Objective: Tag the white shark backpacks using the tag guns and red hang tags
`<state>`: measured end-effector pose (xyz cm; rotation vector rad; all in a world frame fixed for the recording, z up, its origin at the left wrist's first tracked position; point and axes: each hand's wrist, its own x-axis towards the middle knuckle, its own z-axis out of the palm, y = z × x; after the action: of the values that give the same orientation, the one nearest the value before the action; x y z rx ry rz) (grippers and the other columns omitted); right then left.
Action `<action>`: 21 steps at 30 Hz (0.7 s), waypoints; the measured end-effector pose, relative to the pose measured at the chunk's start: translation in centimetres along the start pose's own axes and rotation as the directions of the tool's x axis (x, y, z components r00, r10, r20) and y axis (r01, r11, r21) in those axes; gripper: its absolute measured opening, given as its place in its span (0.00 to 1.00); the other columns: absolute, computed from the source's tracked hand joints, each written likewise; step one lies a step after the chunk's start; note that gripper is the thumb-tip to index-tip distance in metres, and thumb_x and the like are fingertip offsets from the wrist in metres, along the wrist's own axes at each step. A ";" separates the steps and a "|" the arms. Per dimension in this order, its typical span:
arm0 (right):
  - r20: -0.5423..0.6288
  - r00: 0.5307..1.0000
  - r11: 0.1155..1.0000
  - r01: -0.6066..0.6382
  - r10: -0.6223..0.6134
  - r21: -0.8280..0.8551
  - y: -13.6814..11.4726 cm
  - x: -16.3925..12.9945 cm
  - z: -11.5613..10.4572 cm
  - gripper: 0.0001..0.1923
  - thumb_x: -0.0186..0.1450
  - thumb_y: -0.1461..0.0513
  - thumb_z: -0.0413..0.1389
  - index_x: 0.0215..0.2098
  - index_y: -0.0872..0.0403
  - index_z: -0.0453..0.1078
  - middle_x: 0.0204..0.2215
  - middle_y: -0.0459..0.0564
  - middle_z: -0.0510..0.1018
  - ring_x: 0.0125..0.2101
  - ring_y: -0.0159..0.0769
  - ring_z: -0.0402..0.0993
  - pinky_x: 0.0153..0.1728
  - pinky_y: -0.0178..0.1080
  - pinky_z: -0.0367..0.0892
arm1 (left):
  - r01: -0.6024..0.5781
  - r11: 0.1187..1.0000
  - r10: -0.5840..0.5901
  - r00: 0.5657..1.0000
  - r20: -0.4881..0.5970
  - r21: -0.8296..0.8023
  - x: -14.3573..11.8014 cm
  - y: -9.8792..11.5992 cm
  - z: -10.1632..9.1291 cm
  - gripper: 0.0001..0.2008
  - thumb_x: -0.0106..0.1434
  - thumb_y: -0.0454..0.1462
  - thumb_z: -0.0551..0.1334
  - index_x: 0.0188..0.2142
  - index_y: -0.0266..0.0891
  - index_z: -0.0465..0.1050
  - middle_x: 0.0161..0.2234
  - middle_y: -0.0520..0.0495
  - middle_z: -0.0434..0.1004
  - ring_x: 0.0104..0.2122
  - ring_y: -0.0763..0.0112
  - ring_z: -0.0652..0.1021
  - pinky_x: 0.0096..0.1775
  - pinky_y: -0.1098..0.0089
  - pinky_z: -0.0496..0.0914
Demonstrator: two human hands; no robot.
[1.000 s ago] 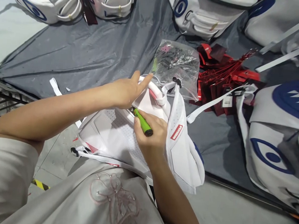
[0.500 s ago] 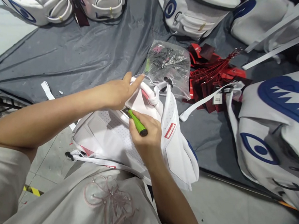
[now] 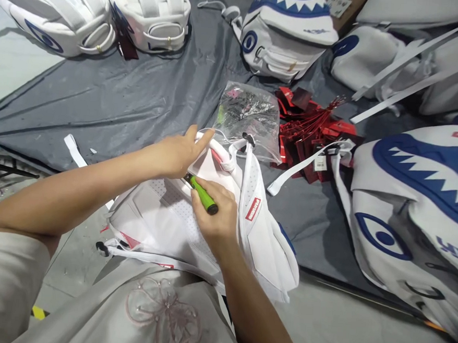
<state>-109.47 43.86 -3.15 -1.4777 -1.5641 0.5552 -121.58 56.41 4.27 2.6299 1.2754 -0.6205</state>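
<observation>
"Where was the white backpack held?"

"At the near edge of the worktop, beneath the left hand, fingers parted (any grip was hidden); a green-handled tool was enclosed by the right hand."

"And around it?"

"Space was taken by a plastic bag, red tags and, rightward, another backpack."

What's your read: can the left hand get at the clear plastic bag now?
Probably yes: the left hand is at the top of the white backpack, near the clear plastic bag, whose far part lies uncovered; the hand would have to leave the backpack.
</observation>
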 end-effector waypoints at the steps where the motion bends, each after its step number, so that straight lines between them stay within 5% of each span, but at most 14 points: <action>1: 0.002 1.000 1.000 0.003 -0.003 0.005 0.1 0.0 0.0 0.12 0.67 0.60 0.58 0.48 0.51 0.78 0.44 0.51 0.82 0.45 0.42 0.78 0.51 0.47 0.68 | -0.003 1.000 0.003 1.000 -0.005 0.002 0.0 0.0 0.0 0.52 0.59 0.28 0.59 0.72 0.41 0.22 0.69 0.24 0.43 0.50 0.52 0.78 0.46 0.64 0.73; 7: -0.008 0.999 0.999 -0.038 0.037 -0.025 0.2 0.1 0.6 0.12 0.66 0.60 0.58 0.46 0.51 0.78 0.43 0.52 0.83 0.45 0.43 0.78 0.51 0.48 0.69 | -0.006 0.999 0.004 0.999 -0.038 -0.034 -0.1 0.0 0.2 0.51 0.59 0.28 0.58 0.73 0.42 0.26 0.70 0.25 0.41 0.53 0.49 0.77 0.47 0.62 0.74; 11: 0.100 0.992 0.997 -0.077 0.078 -0.005 -1.3 0.4 -2.2 0.08 0.65 0.61 0.59 0.40 0.49 0.79 0.38 0.49 0.84 0.41 0.43 0.80 0.49 0.47 0.70 | 0.002 0.998 -0.007 0.997 -0.077 -0.067 -0.8 -0.1 0.4 0.49 0.60 0.28 0.58 0.73 0.41 0.28 0.70 0.26 0.42 0.55 0.45 0.76 0.47 0.57 0.75; 13: 0.003 0.999 0.999 -0.036 0.036 0.033 -1.7 0.9 -5.1 0.06 0.66 0.61 0.58 0.37 0.50 0.79 0.39 0.49 0.84 0.42 0.42 0.80 0.50 0.46 0.70 | 0.000 0.997 -0.008 0.994 -0.109 -0.073 -1.2 -0.1 0.7 0.48 0.61 0.28 0.57 0.73 0.43 0.29 0.70 0.27 0.43 0.54 0.45 0.76 0.46 0.56 0.75; 15: -0.220 0.975 0.999 0.031 -0.022 0.038 -0.8 2.0 -8.2 0.07 0.68 0.61 0.55 0.38 0.51 0.76 0.43 0.50 0.83 0.46 0.42 0.79 0.51 0.45 0.70 | 0.006 0.997 -0.016 0.990 -0.138 -0.071 -1.6 -0.2 1.0 0.47 0.61 0.27 0.56 0.73 0.44 0.31 0.70 0.28 0.44 0.54 0.45 0.76 0.45 0.55 0.76; 17: -0.401 0.914 0.995 0.024 -0.060 -0.095 1.7 3.9 -10.5 0.10 0.69 0.63 0.51 0.42 0.52 0.74 0.45 0.52 0.82 0.46 0.41 0.78 0.50 0.44 0.71 | 0.016 0.998 -0.026 0.989 -0.145 -0.064 -1.6 -0.2 1.2 0.47 0.61 0.27 0.55 0.73 0.44 0.31 0.70 0.29 0.45 0.55 0.45 0.76 0.45 0.55 0.76; 18: -0.402 0.913 0.975 -0.027 -0.066 -0.222 3.5 5.2 -11.1 0.12 0.69 0.64 0.49 0.45 0.54 0.73 0.44 0.54 0.81 0.45 0.41 0.78 0.49 0.44 0.71 | 0.024 0.998 -0.032 0.990 -0.137 -0.061 -1.6 -0.2 1.2 0.46 0.61 0.26 0.55 0.73 0.44 0.32 0.70 0.29 0.45 0.55 0.45 0.75 0.45 0.55 0.76; 19: -0.317 0.947 0.925 -0.082 -0.044 -0.371 5.5 6.5 -11.3 0.14 0.68 0.66 0.49 0.47 0.55 0.73 0.43 0.55 0.81 0.43 0.41 0.79 0.48 0.43 0.71 | 0.030 0.998 -0.037 0.992 -0.125 -0.058 -1.5 -0.1 1.2 0.46 0.61 0.26 0.54 0.73 0.43 0.32 0.70 0.29 0.45 0.56 0.45 0.75 0.45 0.55 0.76; 21: 0.050 0.990 0.756 -0.069 0.133 -0.651 9.4 9.3 -10.6 0.16 0.66 0.69 0.51 0.49 0.57 0.74 0.44 0.56 0.81 0.43 0.41 0.78 0.46 0.40 0.71 | 0.040 0.998 -0.045 0.993 -0.108 -0.049 -1.3 0.0 1.2 0.46 0.61 0.26 0.54 0.73 0.42 0.31 0.71 0.29 0.43 0.57 0.46 0.74 0.45 0.56 0.76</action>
<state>-94.54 51.82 -2.70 -2.0894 -1.8657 0.1235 -122.66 55.14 3.72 2.6373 1.3621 -0.4521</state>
